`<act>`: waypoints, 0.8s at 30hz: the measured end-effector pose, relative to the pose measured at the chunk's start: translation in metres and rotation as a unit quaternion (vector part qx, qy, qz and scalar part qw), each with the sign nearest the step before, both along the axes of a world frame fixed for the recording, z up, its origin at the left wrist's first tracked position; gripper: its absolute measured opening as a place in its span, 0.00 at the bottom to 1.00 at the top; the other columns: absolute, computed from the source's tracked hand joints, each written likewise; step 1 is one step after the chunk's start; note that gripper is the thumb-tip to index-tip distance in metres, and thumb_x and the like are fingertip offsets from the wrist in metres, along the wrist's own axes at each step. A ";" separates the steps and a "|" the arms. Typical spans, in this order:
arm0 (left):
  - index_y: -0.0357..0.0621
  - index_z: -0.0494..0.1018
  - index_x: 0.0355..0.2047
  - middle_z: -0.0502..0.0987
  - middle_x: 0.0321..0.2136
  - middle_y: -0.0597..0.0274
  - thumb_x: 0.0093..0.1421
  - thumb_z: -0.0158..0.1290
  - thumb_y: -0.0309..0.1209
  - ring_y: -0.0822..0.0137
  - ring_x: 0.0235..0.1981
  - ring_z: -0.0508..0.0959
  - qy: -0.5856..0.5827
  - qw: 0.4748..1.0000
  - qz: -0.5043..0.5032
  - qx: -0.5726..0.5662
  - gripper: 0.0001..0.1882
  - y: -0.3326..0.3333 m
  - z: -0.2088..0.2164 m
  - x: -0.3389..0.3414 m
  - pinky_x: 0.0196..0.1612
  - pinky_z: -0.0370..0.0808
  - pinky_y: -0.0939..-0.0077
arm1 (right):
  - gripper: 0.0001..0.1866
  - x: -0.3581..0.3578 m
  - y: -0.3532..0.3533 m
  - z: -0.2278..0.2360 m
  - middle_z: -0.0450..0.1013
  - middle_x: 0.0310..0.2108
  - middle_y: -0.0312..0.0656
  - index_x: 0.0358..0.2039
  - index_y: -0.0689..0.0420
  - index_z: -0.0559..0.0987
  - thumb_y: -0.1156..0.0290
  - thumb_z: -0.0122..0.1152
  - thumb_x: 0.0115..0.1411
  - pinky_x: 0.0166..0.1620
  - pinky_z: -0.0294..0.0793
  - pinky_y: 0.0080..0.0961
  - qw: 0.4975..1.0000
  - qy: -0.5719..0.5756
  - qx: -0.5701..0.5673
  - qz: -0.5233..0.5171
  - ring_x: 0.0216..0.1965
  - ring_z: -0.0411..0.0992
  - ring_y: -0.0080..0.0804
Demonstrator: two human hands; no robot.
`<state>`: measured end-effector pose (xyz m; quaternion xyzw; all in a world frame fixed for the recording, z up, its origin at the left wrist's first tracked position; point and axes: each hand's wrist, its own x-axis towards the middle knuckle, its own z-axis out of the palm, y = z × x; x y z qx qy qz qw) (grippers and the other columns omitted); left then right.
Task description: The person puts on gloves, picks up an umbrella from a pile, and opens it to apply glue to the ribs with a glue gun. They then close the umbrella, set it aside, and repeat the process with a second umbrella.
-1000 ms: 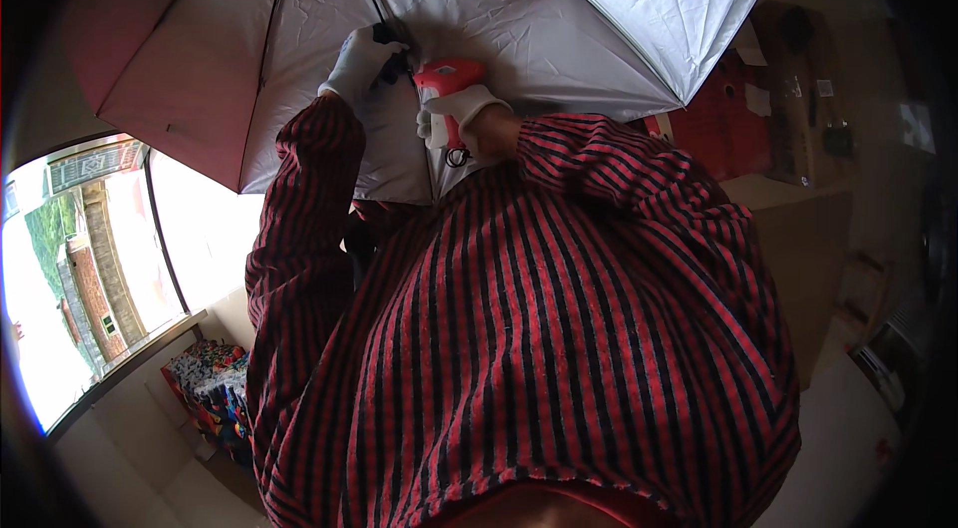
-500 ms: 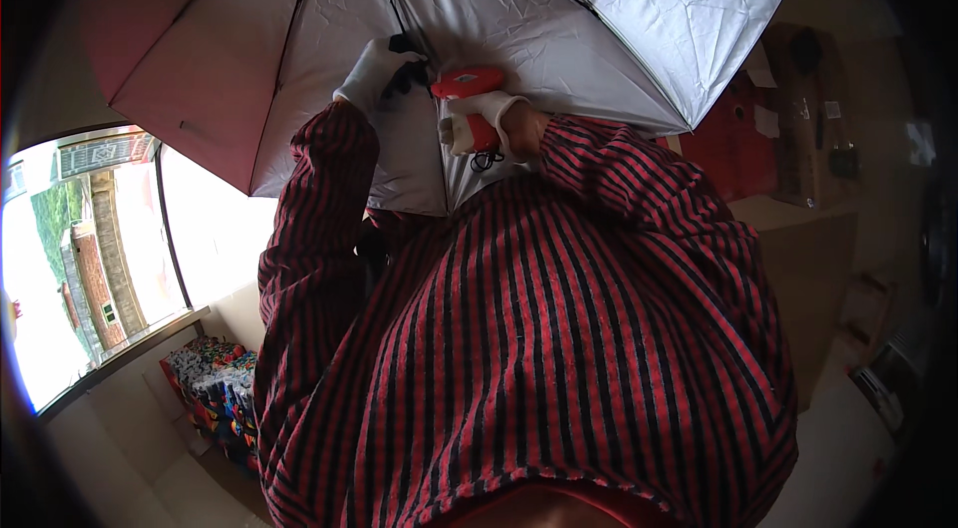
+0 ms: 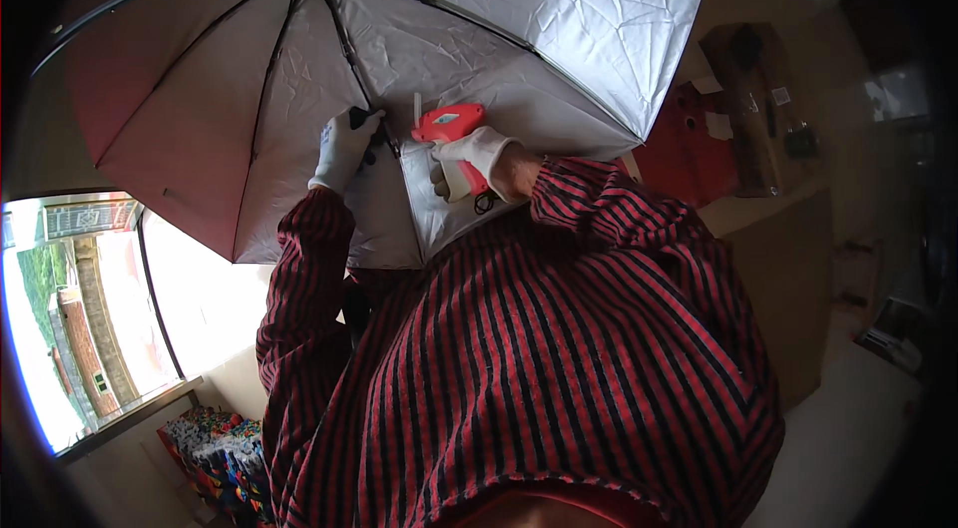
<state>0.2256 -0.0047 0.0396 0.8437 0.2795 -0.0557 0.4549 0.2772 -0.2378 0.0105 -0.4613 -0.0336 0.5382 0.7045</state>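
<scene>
An open umbrella (image 3: pixel 469 54) with a silvery inner side and dark ribs spreads in front of me. My left hand (image 3: pixel 341 154), in a white glove with dark fingertips, is closed on one dark umbrella rib (image 3: pixel 346 47) partway toward the canopy's near edge. To its right, my right hand (image 3: pixel 481 157), also gloved, grips a red tagging gun (image 3: pixel 452 121) by its handle. A pale upright strip stands at the front of the gun, which points toward the rib. A small dark loop hangs under the handle.
On the right, a red item (image 3: pixel 689 144) lies beside a clear-wrapped box (image 3: pixel 763 109) on a brown surface. A bright window (image 3: pixel 100 328) is at the left, with a colourful heap (image 3: pixel 215 448) below it.
The umbrella has shifted down and left in view, showing where its ribs meet. Both hands are lower, and the tagging gun now tilts more upright, with its pale strip visible.
</scene>
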 end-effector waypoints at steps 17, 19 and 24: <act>0.37 0.76 0.41 0.79 0.22 0.57 0.64 0.50 0.35 0.75 0.10 0.69 -0.151 0.979 0.114 -0.070 0.13 0.027 -0.005 0.004 0.12 0.63 0.81 | 0.22 0.096 -0.369 -0.168 0.74 0.29 0.48 0.34 0.62 0.76 0.52 0.58 0.54 0.34 0.72 0.41 0.707 -0.092 -0.510 -0.481 0.29 0.75 0.44; 0.37 0.76 0.41 0.78 0.22 0.57 0.64 0.50 0.35 0.75 0.10 0.69 -0.137 0.983 0.112 -0.050 0.13 0.023 0.000 0.001 0.10 0.62 0.81 | 0.24 0.083 -0.352 -0.171 0.75 0.36 0.50 0.41 0.64 0.75 0.55 0.57 0.53 0.41 0.70 0.41 0.776 0.016 -0.516 -0.364 0.39 0.74 0.46; 0.38 0.76 0.37 0.78 0.21 0.59 0.63 0.52 0.35 0.75 0.10 0.69 -0.124 0.988 0.086 -0.025 0.12 0.008 0.011 0.017 0.11 0.61 0.80 | 0.32 0.063 -0.347 -0.210 0.73 0.47 0.53 0.55 0.58 0.68 0.59 0.59 0.50 0.47 0.70 0.44 0.674 -0.181 -0.626 -0.349 0.47 0.73 0.52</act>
